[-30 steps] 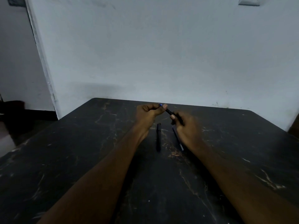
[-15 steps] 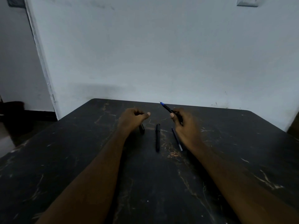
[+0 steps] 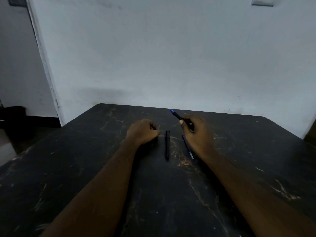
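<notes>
My right hand [image 3: 196, 134] holds the pen [image 3: 177, 115]. The fingers are curled round the lower barrel and the thumb lies across it, so the grip is closed and narrow. The pen is lifted off the table [image 3: 85, 168]. Its long axis runs out of the grip, away from me and to the left, and the blue tip is the farthest point, just over the table's back edge as I see it.

My left hand [image 3: 142, 131] rests on the table with the fingers curled under. I cannot tell whether it holds anything, because the palm side is hidden.

Between the hands lies a black pen [image 3: 167, 145], lengthwise toward me and close to the left knuckles without touching them. A thin stick [image 3: 188, 147] lies just right of it, slanted, with its far end hidden under my right hand.

What matters for the next move is that the blue tip points up and left, past the left hand rather than at it. I judge that any meeting at the tip needs the left hand to rise and go forward and right. Otherwise the right wrist has to turn the axis down toward it. The left hand is the nearer one to the black pen, and the right hand is nearer to the stick.
</notes>
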A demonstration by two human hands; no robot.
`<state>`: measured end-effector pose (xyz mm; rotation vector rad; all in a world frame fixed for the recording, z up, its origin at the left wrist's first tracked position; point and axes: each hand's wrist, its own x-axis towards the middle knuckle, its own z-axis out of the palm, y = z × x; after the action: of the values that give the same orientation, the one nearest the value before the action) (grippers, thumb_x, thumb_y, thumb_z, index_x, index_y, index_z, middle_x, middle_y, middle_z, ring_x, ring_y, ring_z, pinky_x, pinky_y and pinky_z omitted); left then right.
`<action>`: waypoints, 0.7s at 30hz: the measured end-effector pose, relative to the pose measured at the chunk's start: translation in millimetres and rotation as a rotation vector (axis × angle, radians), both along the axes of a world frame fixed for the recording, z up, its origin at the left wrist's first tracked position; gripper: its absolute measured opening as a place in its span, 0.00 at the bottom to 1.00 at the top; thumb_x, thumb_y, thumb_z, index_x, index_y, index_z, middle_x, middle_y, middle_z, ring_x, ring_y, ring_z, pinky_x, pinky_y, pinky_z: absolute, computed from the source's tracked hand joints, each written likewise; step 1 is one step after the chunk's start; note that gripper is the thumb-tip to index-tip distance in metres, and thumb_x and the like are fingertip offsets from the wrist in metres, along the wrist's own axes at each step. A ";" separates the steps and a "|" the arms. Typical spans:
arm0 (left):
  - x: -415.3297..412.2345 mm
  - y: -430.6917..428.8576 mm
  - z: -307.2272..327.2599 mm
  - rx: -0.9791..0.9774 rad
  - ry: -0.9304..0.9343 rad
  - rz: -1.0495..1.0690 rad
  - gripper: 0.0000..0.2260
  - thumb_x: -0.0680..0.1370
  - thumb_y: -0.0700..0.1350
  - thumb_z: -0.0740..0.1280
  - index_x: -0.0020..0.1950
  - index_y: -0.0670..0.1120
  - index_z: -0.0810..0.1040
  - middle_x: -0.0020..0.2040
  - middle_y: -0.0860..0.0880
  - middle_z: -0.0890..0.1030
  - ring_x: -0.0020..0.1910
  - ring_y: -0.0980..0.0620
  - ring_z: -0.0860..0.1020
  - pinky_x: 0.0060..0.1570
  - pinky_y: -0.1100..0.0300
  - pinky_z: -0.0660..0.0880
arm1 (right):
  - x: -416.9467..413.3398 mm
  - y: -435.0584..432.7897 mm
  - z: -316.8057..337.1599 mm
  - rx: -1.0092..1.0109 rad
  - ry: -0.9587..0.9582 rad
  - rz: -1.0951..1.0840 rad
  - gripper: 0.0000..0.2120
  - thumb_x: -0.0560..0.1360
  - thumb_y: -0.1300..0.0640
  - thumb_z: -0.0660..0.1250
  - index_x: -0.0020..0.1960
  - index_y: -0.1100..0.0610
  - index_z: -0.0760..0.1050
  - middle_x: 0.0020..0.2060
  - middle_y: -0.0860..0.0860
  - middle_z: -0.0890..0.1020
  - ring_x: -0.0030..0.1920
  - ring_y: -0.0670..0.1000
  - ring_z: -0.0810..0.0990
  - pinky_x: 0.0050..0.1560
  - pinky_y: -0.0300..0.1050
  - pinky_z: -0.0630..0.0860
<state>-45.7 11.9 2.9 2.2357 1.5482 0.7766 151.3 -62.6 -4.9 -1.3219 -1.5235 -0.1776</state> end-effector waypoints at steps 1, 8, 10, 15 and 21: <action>0.8 0.6 -0.7 0.003 -0.033 -0.011 0.08 0.74 0.53 0.69 0.51 0.55 0.82 0.50 0.55 0.83 0.49 0.54 0.79 0.52 0.55 0.76 | -0.1 -0.3 0.3 0.000 -0.001 -0.003 0.10 0.78 0.51 0.67 0.51 0.57 0.80 0.43 0.50 0.81 0.45 0.48 0.77 0.44 0.51 0.78; 8.5 1.0 2.7 -0.008 -0.425 -0.021 0.06 0.77 0.45 0.67 0.45 0.47 0.83 0.46 0.50 0.84 0.42 0.56 0.80 0.42 0.62 0.74 | -0.8 -1.6 0.7 -0.017 -0.009 -0.002 0.09 0.77 0.51 0.68 0.49 0.56 0.80 0.41 0.48 0.79 0.44 0.47 0.76 0.41 0.45 0.74; 10.2 -0.2 6.6 -0.089 -0.647 -0.025 0.06 0.78 0.43 0.66 0.47 0.44 0.82 0.50 0.46 0.84 0.45 0.51 0.79 0.41 0.61 0.73 | -0.8 -1.4 1.0 -0.007 -0.018 0.008 0.07 0.76 0.52 0.69 0.48 0.56 0.81 0.40 0.47 0.79 0.43 0.47 0.76 0.41 0.45 0.74; 11.3 -4.5 12.9 -0.264 -1.055 -0.009 0.06 0.78 0.42 0.68 0.54 0.45 0.79 0.50 0.47 0.83 0.33 0.54 0.79 0.27 0.62 0.68 | -1.2 -1.9 -0.9 -0.015 -0.053 0.002 0.06 0.74 0.52 0.71 0.45 0.55 0.81 0.38 0.46 0.78 0.41 0.47 0.75 0.38 0.45 0.74; 11.7 -2.0 11.5 -0.314 -1.219 -0.092 0.10 0.78 0.39 0.69 0.58 0.42 0.79 0.50 0.46 0.84 0.30 0.55 0.80 0.22 0.65 0.67 | -0.3 -1.0 -1.3 -0.022 -0.086 0.012 0.07 0.74 0.53 0.71 0.46 0.57 0.82 0.38 0.46 0.78 0.43 0.46 0.74 0.38 0.43 0.71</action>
<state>-33.9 9.9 14.3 1.1218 0.8336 1.3617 151.0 -63.6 -6.2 -1.3373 -1.6099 -0.2130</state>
